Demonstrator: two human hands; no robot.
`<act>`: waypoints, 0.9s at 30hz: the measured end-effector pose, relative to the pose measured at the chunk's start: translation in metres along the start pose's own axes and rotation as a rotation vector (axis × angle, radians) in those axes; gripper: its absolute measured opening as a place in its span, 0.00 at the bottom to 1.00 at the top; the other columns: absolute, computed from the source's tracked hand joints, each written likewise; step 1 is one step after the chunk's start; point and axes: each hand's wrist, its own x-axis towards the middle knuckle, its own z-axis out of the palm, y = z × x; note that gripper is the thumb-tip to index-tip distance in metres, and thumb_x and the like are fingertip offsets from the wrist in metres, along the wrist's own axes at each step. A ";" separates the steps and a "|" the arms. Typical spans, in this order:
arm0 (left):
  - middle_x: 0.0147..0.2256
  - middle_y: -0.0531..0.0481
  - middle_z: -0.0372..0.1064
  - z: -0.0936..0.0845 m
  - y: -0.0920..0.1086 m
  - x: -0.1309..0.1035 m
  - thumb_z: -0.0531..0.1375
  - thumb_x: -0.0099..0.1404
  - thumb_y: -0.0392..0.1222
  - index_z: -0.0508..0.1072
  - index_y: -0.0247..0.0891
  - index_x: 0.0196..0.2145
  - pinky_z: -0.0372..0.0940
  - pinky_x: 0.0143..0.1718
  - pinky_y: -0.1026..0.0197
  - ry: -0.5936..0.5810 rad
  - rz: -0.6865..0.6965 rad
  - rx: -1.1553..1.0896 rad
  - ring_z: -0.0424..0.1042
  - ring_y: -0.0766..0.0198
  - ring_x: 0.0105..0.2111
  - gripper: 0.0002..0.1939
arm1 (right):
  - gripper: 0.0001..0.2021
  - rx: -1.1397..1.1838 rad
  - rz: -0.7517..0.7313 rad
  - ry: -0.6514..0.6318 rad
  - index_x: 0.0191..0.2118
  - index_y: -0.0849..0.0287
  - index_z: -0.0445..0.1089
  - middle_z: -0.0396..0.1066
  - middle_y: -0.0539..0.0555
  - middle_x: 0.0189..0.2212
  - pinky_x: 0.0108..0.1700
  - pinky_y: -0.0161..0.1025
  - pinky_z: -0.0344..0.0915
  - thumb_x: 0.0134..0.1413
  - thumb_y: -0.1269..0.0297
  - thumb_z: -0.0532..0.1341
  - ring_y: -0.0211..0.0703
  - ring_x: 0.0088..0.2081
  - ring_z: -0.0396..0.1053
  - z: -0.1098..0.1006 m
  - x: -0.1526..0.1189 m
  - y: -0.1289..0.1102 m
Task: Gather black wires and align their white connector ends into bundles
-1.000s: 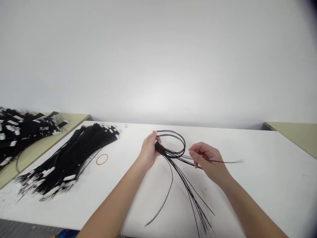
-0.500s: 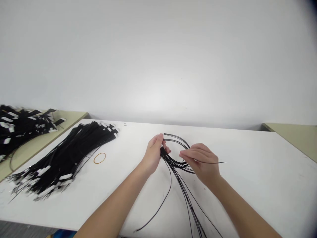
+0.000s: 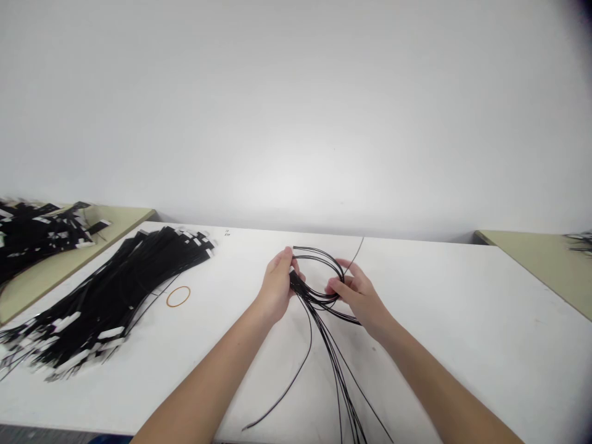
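1. Your left grip pinches black cables above the white desk; loose ends trail toward you.
2. Your right grip holds their curved loop, one strand pointing up behind it.
3. Left of your arms lies an orange band, then a large cable pile with white tips.

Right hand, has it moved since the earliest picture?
Yes: the right hand has moved left, nearer the orange band lying on the white table.
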 end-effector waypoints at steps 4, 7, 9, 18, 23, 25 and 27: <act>0.20 0.56 0.53 -0.002 0.000 0.004 0.57 0.58 0.57 0.58 0.36 0.25 0.56 0.18 0.68 0.051 -0.013 -0.084 0.59 0.71 0.18 0.21 | 0.21 -0.024 0.077 -0.070 0.46 0.58 0.63 0.61 0.46 0.21 0.35 0.35 0.63 0.50 0.50 0.62 0.34 0.27 0.64 0.001 -0.004 -0.006; 0.20 0.56 0.54 -0.004 0.002 0.009 0.58 0.60 0.53 0.59 0.37 0.27 0.55 0.18 0.69 0.150 -0.037 -0.229 0.58 0.72 0.17 0.17 | 0.15 -0.089 0.048 -0.132 0.33 0.60 0.67 0.61 0.46 0.21 0.29 0.31 0.57 0.47 0.53 0.65 0.32 0.25 0.60 -0.003 -0.006 -0.009; 0.20 0.57 0.53 -0.007 0.005 0.012 0.57 0.61 0.50 0.59 0.37 0.28 0.56 0.18 0.69 0.211 -0.053 -0.311 0.57 0.73 0.17 0.15 | 0.15 -0.034 0.019 -0.086 0.26 0.62 0.66 0.64 0.49 0.22 0.31 0.32 0.59 0.45 0.55 0.66 0.33 0.27 0.61 -0.008 -0.004 -0.009; 0.21 0.57 0.53 -0.016 0.011 0.021 0.54 0.63 0.50 0.58 0.38 0.29 0.60 0.23 0.67 0.330 0.042 -0.371 0.57 0.73 0.17 0.14 | 0.13 0.355 -0.166 0.721 0.36 0.55 0.62 0.65 0.52 0.40 0.39 0.41 0.66 0.49 0.54 0.61 0.40 0.38 0.67 -0.043 0.013 -0.004; 0.19 0.56 0.55 -0.007 0.004 0.006 0.55 0.61 0.55 0.58 0.38 0.26 0.55 0.20 0.68 0.176 0.217 -0.113 0.57 0.71 0.18 0.18 | 0.06 -0.002 -0.426 0.529 0.34 0.57 0.67 0.65 0.51 0.32 0.38 0.37 0.62 0.48 0.63 0.63 0.37 0.33 0.63 -0.038 0.001 -0.016; 0.19 0.54 0.58 -0.003 0.000 -0.002 0.54 0.61 0.57 0.58 0.38 0.26 0.55 0.21 0.68 0.114 0.298 0.054 0.57 0.71 0.19 0.20 | 0.06 -0.216 -0.503 0.283 0.37 0.56 0.69 0.67 0.52 0.33 0.37 0.38 0.62 0.52 0.64 0.60 0.38 0.32 0.63 -0.028 -0.006 -0.019; 0.19 0.54 0.59 0.000 -0.004 -0.008 0.52 0.62 0.58 0.59 0.38 0.26 0.56 0.22 0.68 0.059 0.360 0.200 0.58 0.70 0.20 0.20 | 0.08 -0.415 -0.593 0.185 0.41 0.55 0.69 0.67 0.53 0.35 0.35 0.39 0.62 0.54 0.65 0.58 0.39 0.32 0.63 -0.019 -0.010 -0.017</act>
